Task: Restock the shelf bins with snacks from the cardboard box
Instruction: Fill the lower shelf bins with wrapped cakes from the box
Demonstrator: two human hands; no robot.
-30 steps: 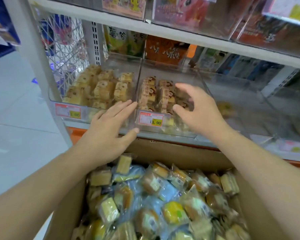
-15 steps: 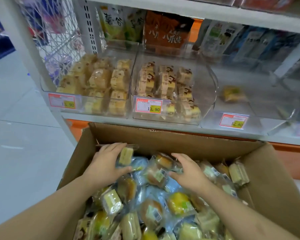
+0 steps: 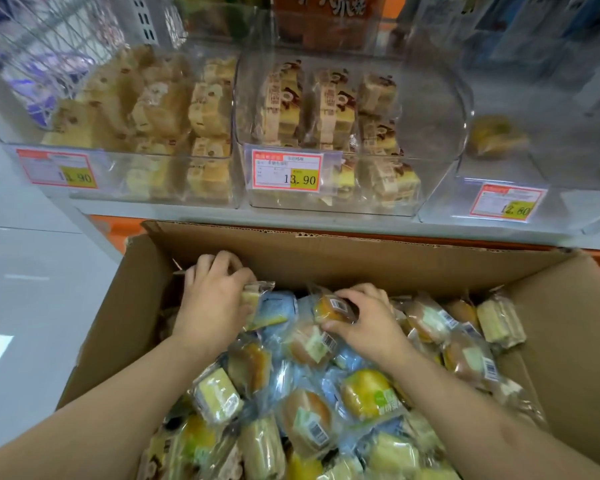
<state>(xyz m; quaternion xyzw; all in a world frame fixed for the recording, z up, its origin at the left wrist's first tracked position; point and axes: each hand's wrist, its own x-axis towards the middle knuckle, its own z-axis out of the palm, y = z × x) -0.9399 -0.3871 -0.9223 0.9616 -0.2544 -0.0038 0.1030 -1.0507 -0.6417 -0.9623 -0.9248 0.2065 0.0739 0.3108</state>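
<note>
The picking step is in hand: in the cardboard box (image 3: 326, 258) at the lower frame, the left hand (image 3: 215, 299) grips a pale cake pack (image 3: 253, 296) and the right hand (image 3: 368, 323) pinches a brown cake pack (image 3: 329, 308). Next, I think, both must be lifted to the matching bins (image 3: 329, 133) in the upper frame.

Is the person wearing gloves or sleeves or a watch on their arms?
No. The left hand and right hand are bare, with no gloves. Both forearms are bare as far as the picture shows, with no sleeves. No watch, ring or bracelet shows on either.
</note>
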